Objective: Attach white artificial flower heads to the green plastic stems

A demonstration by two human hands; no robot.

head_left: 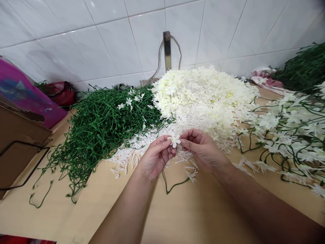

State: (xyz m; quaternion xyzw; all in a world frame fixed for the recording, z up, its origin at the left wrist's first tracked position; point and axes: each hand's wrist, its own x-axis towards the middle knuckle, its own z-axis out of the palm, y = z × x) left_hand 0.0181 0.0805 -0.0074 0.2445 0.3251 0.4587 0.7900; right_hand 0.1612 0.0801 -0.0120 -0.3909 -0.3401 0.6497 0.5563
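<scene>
Two hands meet over the surface: the left hand and the right hand, with one white flower pinched between them. One green stem hangs at 6 o'clock. Three heaps lie behind: one green stem heap at 10 o'clock, one white blossom heap at 12, one pile of finished sprays at 3.

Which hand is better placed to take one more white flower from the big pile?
Probably the right hand. It lies closer to the white flower pile, while the left hand sits nearer the green stems. Both hands pinch one small flower now.
</scene>
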